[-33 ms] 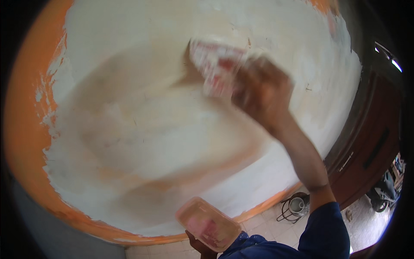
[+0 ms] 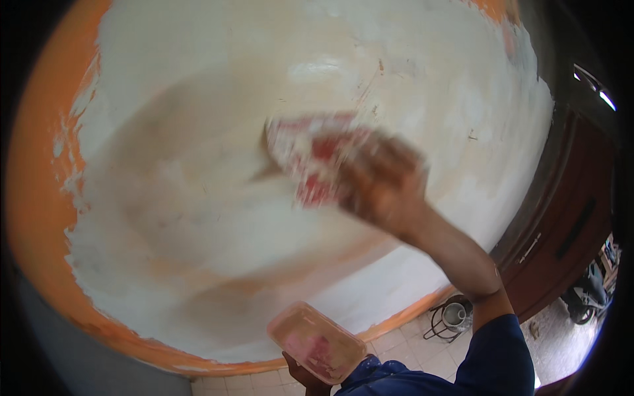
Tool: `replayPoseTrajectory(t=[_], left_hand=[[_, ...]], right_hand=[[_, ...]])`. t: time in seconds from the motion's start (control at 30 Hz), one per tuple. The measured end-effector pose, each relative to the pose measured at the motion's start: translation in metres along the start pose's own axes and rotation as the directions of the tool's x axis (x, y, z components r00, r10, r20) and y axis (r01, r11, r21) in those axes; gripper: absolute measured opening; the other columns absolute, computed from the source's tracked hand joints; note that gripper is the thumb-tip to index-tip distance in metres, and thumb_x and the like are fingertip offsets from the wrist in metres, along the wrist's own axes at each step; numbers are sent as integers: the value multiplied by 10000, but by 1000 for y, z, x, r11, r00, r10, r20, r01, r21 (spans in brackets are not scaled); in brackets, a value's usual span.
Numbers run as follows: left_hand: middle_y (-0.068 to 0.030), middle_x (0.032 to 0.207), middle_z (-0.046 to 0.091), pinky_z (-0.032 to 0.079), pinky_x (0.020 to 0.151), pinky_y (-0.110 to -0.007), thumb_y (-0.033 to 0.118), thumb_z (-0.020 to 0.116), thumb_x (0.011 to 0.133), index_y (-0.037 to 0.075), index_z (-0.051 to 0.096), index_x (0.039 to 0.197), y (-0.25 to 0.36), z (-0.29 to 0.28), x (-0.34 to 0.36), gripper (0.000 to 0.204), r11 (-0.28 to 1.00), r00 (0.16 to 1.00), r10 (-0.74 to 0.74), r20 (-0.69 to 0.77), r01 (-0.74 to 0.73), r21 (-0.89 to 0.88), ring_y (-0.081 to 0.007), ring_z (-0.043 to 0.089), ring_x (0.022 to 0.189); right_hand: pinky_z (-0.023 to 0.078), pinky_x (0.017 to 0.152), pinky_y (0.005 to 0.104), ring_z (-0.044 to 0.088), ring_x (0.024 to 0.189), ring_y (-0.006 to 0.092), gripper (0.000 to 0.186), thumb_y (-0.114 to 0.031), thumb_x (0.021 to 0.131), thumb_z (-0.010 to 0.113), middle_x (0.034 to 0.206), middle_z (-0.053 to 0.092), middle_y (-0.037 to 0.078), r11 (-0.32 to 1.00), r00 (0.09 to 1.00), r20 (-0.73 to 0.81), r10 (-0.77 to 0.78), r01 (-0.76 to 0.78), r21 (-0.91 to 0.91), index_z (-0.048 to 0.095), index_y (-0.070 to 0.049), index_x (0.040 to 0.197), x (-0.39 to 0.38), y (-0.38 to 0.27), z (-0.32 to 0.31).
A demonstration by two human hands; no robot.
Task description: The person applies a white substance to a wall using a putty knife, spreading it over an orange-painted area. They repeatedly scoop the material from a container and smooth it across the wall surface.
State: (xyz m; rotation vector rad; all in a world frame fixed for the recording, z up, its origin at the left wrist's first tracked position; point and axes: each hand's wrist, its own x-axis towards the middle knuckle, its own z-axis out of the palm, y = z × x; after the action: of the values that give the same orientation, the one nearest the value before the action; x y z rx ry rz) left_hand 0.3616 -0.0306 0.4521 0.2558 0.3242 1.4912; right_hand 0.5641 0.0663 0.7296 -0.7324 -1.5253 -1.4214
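Observation:
A putty spreader (image 2: pixel 300 148), red and smeared with white, is pressed to or held just off the wall; blur hides which. My right hand (image 2: pixel 386 181) is closed around its near end. The wall (image 2: pixel 165 224) has a broad coat of whitish filler, with orange paint showing around its edges. Low in the picture, my left hand (image 2: pixel 302 375) grips a shallow pinkish plastic tub (image 2: pixel 282 322) from beneath. Pink and pale residue coats the inside of the tub. Most of my left fingers are hidden behind it.
To the right stands a dark red-brown door (image 2: pixel 548 231). Below, a grey container (image 2: pixel 456 315) sits by a black metal stand on the tiled floor (image 2: pixel 422 353). A wheeled vehicle (image 2: pixel 584 297) is partly seen at the far right.
My right hand has swept the putty spreader down and a little left along the wall. My left hand and the tub have stayed almost in place.

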Motion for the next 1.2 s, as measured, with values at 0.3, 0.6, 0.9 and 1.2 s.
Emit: replayPoseTrajectory(t=[0.3, 0.6, 0.9, 1.2], left_hand=[[-98, 1179, 467, 440, 921, -402, 396, 289, 958, 91, 348, 1289, -15, -20, 13, 454, 993, 997, -15, 77, 6, 115, -260, 495, 1064], [-92, 1209, 458, 427, 924, -433, 460, 319, 937, 124, 346, 1306, -22, -13, 18, 500, 993, 994, -65, 92, 56, 103, -271, 480, 1086], [-75, 1204, 455, 427, 927, -420, 450, 324, 938, 127, 357, 1293, -19, -10, 8, 482, 994, 993, -48, 106, 37, 103, -259, 482, 1079], [-77, 1199, 459, 439, 912, -424, 440, 313, 942, 121, 351, 1293, -14, -7, 0, 476, 996, 998, -28, 59, 23, 84, -247, 486, 1081]], right_hand=[[412, 449, 352, 494, 511, 251, 200, 1, 488, 563, 564, 465, 69, 942, 942, 33, 335, -336, 16, 577, -90, 665, 8, 49, -47], [457, 500, 306, 547, 618, 193, 419, -83, 485, 673, 708, 563, 40, 988, 979, 137, 149, -154, 24, 650, -95, 903, -35, 17, -17], [407, 467, 271, 484, 504, 194, 317, 87, 499, 533, 609, 482, 97, 914, 917, 90, 389, -397, 88, 639, -8, 783, -12, 43, -57], [472, 522, 318, 555, 603, 214, 416, -135, 554, 744, 717, 583, 44, 986, 986, 44, 161, -159, -47, 660, -104, 961, -55, 42, -14]])
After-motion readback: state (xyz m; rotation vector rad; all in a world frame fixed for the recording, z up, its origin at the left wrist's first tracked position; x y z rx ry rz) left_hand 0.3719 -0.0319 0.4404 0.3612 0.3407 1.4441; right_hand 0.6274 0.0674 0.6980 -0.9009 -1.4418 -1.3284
